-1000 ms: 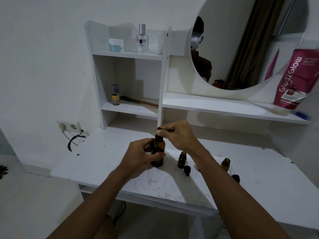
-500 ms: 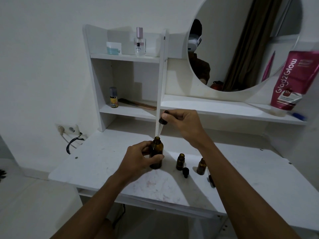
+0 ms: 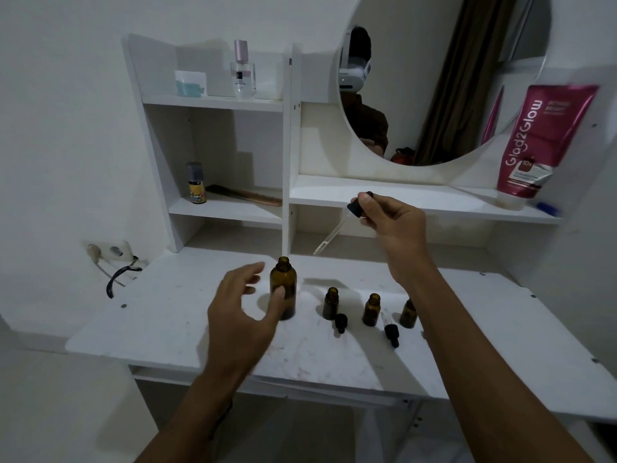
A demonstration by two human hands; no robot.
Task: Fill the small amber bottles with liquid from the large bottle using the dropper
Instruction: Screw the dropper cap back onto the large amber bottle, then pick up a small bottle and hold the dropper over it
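The right hand [image 3: 394, 225] is pinching the black top of the dropper [image 3: 337, 227] just right of the middle of the frame. The glass tube is slanting down and to the left, and its tip is hanging in the air, above and to the right of the large bottle [image 3: 283, 289]. I cannot tell if there is liquid in the tube.

The left hand [image 3: 240, 309] is sitting wide open in the lower middle of the frame. It is gripping nothing. Its thumb is lying close in front of the large bottle, and I cannot tell if it is touching the glass.

The large bottle is standing open on the white table [image 3: 167, 312]. To its right, three small amber bottles are standing in a row, all open: the first [image 3: 330, 304], the second [image 3: 371, 310], and the third [image 3: 408, 314], partly behind the right arm. Two black caps, one [image 3: 341, 323] and another [image 3: 391, 333], are lying in front of them.

To do this step well, the tip should be going straight over a small bottle's mouth, probably the nearest one. The left hand should be holding that little bottle so it is not tipping. Squeezing slowly should be keeping drops off the table.
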